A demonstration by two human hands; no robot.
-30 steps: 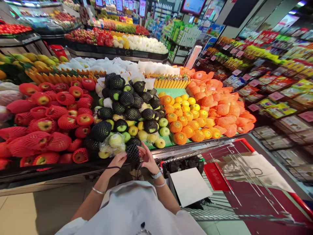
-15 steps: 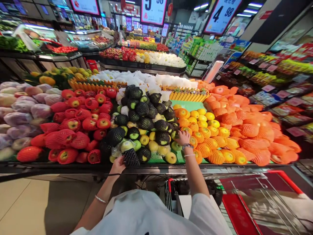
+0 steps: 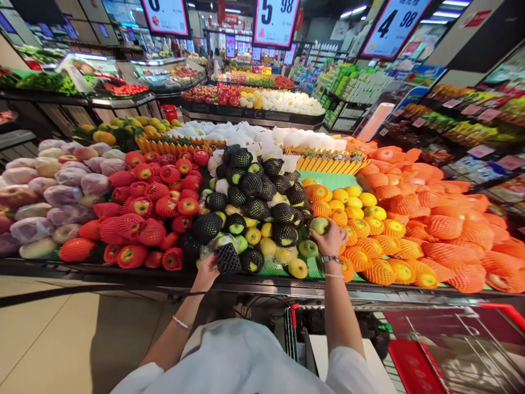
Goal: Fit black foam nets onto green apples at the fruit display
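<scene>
At the front edge of the fruit stand, my left hand (image 3: 206, 269) is closed on a black foam net sleeve (image 3: 228, 258). Whether a fruit is inside the sleeve I cannot tell. My right hand (image 3: 334, 239) has its fingers round a green apple (image 3: 319, 225), beside the oranges. Just below it, another green apple (image 3: 308, 248) lies on the green mat (image 3: 315, 268). Between my hands are a yellow pear (image 3: 297, 268) and a heap of fruit in black net sleeves (image 3: 251, 186), some of it green, some yellow.
Red apples (image 3: 139, 206) and wrapped peaches (image 3: 68, 197) lie to the left. Oranges in nets (image 3: 371, 246) and orange-sleeved fruit (image 3: 438, 219) fill the right. A shopping cart (image 3: 414, 350) stands close by my right side. Price screens (image 3: 275, 22) hang overhead.
My right hand has drawn the green apple out from the edge of the black-sleeved heap, so it now shows in the fingers. My left hand keeps hold of the net sleeve. The view has shifted left.
</scene>
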